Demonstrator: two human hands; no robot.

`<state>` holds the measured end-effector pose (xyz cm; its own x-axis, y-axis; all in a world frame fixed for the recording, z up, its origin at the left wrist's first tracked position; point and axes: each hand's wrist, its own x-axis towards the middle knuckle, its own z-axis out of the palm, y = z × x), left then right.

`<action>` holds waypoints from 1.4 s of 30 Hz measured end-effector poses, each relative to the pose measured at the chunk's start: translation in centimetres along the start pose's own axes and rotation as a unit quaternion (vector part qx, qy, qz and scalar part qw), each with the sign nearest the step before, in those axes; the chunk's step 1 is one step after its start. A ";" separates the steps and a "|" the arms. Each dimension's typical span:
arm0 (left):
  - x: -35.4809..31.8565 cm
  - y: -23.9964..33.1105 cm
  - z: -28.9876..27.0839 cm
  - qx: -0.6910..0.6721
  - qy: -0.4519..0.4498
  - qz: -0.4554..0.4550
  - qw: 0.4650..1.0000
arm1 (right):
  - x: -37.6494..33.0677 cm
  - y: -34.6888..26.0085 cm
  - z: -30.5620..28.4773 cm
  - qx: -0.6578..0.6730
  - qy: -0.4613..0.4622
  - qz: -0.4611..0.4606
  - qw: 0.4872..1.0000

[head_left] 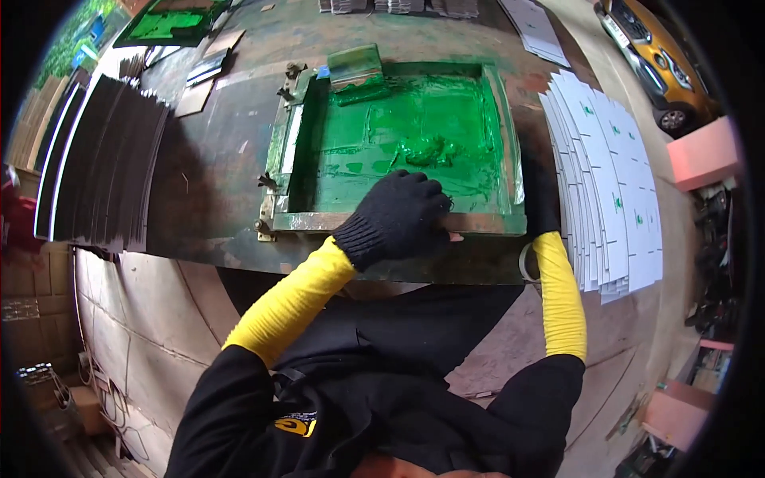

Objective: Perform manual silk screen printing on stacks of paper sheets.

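Observation:
A screen printing frame (402, 223) lies on the table before me, its mesh covered in wet green ink (430, 150). My left hand (402, 213), in a black knit glove, has its fingers curled over the frame's near bar. A squeegee (355, 68) smeared with green leans inside the frame at its far left corner. My right hand (543, 199), also black-gloved, reaches between the frame's right side and a stack of white printed sheets (610, 191). Its fingers blend into the dark gap, so their hold is hidden. Hinge clamps (267, 182) line the frame's left side.
A tall stack of dark-edged boards (103, 159) stands at the left. Another green-inked screen (171, 24) is at the far left. More white sheets (534, 30) and bundled stacks lie along the far side. A tape roll (528, 263) sits by my right wrist. A yellow car (657, 60) is parked beyond.

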<state>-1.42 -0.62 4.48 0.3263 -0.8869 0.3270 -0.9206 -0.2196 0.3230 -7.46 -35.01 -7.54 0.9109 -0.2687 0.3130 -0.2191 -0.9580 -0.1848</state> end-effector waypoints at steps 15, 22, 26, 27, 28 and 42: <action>-0.5 -2.3 5.0 -0.163 -0.043 -0.041 0.985 | 8.3 -4.2 -6.3 0.037 -0.046 -0.060 0.996; -0.4 -2.2 5.0 -0.170 -0.063 -0.056 0.982 | 21.8 -20.9 0.6 0.045 0.002 -0.160 0.986; -0.2 -1.9 4.8 -0.168 -0.056 -0.045 0.983 | 25.8 -23.8 3.0 -0.048 -0.081 -0.192 0.977; -0.3 -1.7 4.7 -0.168 -0.053 -0.043 0.983 | 26.1 -23.8 3.2 -0.077 -0.110 -0.206 0.969; -0.5 -1.6 4.6 -0.167 -0.048 -0.045 0.984 | 26.4 -24.3 3.0 -0.079 -0.110 -0.209 0.968; -0.6 -2.7 4.5 -0.188 -0.040 -0.060 0.980 | 19.1 -23.3 0.2 -0.041 0.035 -0.302 0.952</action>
<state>-0.13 -1.29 -0.59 0.3949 -0.8966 0.2005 -0.7283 -0.1725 0.6632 15.13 -17.76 2.52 0.8541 0.3304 0.4016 0.3082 -0.9436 0.1209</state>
